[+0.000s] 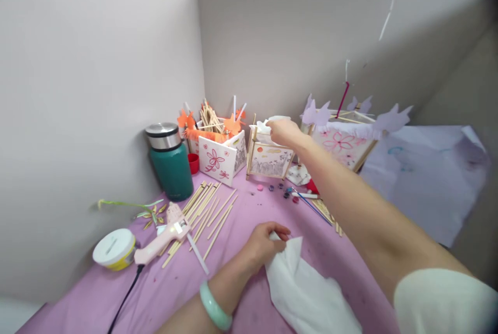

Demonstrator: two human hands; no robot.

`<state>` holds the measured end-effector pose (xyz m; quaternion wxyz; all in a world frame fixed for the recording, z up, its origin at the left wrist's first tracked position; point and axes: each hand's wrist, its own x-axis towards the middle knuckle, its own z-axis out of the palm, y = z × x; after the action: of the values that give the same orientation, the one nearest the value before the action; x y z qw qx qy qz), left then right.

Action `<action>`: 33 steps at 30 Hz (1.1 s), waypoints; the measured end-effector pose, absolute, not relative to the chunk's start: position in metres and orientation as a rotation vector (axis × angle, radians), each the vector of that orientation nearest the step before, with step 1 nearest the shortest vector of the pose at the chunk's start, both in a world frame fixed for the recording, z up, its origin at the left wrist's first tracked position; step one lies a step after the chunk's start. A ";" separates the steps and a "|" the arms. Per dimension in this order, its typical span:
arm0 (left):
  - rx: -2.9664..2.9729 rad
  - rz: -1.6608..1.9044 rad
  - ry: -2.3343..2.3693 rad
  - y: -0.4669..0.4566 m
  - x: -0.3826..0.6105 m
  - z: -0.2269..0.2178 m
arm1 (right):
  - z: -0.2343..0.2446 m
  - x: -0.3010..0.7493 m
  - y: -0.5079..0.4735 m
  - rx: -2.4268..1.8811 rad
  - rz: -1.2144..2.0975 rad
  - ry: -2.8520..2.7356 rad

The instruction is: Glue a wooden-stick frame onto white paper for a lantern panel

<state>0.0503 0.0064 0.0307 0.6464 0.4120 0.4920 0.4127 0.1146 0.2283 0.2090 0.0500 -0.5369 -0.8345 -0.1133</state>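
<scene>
My left hand (264, 241) is closed, pinching the top edge of a white tissue (307, 292) that lies on the purple table cover (233, 303). A pale green bangle (215, 307) sits on that wrist. My right hand (283, 131) reaches far back to a small stick-framed paper lantern (269, 160), its fingers closed on white tissue (265, 127) sticking out of the lantern's top.
A green flask (170, 162) stands at the back left beside a box of sticks and orange paper shapes (218, 139). Loose wooden sticks (206, 209), a pink glue gun (163, 235), a round white tub (114, 249), paint pots (278, 189) and a larger lantern with lilac cut-outs (346, 131) surround the hands.
</scene>
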 end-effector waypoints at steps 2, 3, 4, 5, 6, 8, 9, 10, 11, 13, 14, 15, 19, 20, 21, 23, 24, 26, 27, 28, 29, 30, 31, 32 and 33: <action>0.943 0.990 1.118 0.007 0.049 0.032 | 0.193 0.136 0.192 -1.515 -0.249 -2.488; 0.951 1.029 1.108 0.006 0.048 0.033 | 0.181 0.149 0.172 -1.427 -0.119 -2.493; 0.962 1.071 1.088 0.006 0.047 0.035 | 0.168 0.162 0.151 -1.357 0.058 -2.517; 0.973 1.113 1.061 0.006 0.046 0.036 | 0.153 0.176 0.130 -1.313 0.276 -2.524; 0.986 1.150 1.030 0.006 0.046 0.038 | 0.138 0.189 0.109 -1.274 0.468 -2.478; 1.008 1.204 0.982 0.005 0.044 0.040 | 0.107 0.212 0.070 -1.251 0.771 -2.274; 1.016 1.219 0.966 0.005 0.044 0.041 | 0.093 0.221 0.054 -1.235 0.950 -2.181; 1.021 1.229 0.958 0.005 0.043 0.042 | 0.080 0.228 0.040 -1.206 1.149 -2.111; 1.020 1.243 0.944 0.005 0.043 0.042 | 0.069 0.233 0.028 -1.176 1.321 -2.014; 0.984 1.281 0.888 0.005 0.042 0.042 | 0.049 0.237 0.014 -1.175 1.499 -1.736; 0.948 1.284 0.852 0.005 0.042 0.041 | 0.042 0.237 0.011 -1.175 1.505 -1.582; 0.907 1.264 0.821 0.004 0.043 0.041 | 0.036 0.237 0.011 -1.175 1.471 -1.436; 0.809 0.997 0.879 0.003 0.044 0.038 | 0.023 0.240 0.018 -1.166 1.259 -1.186; 0.819 0.971 0.943 0.003 0.044 0.036 | 0.022 0.242 0.020 -1.208 1.176 -1.216; 0.848 0.988 1.024 0.004 0.044 0.034 | 0.020 0.245 0.022 -1.267 1.065 -1.263; 0.930 1.100 1.231 0.006 0.043 0.029 | 0.018 0.251 0.025 -1.421 0.789 -1.333; 0.972 1.159 1.329 0.008 0.042 0.027 | 0.017 0.254 0.026 -1.494 0.667 -1.343; 1.033 1.207 1.462 0.011 0.041 0.023 | 0.016 0.260 0.028 -1.589 0.548 -1.328; 1.055 1.192 1.488 0.012 0.040 0.022 | 0.015 0.261 0.029 -1.603 0.575 -1.308; 1.075 1.163 1.494 0.012 0.040 0.022 | 0.015 0.262 0.029 -1.589 0.660 -1.282; 1.094 1.134 1.492 0.012 0.041 0.023 | 0.015 0.261 0.029 -1.554 0.791 -1.249; 1.107 1.115 1.487 0.011 0.041 0.024 | 0.016 0.260 0.029 -1.504 0.944 -1.208; 1.112 1.103 1.474 0.010 0.041 0.026 | 0.017 0.259 0.029 -1.447 1.093 -1.163; 1.108 1.096 1.450 0.010 0.041 0.028 | 0.018 0.258 0.028 -1.390 1.215 -1.119; 1.097 1.093 1.414 0.009 0.041 0.030 | 0.020 0.257 0.027 -1.336 1.297 -1.080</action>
<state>0.0408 0.0087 0.0304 0.4989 0.4532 0.5845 0.4516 0.2570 0.0267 0.0198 0.4747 -0.5463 -0.4417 0.5303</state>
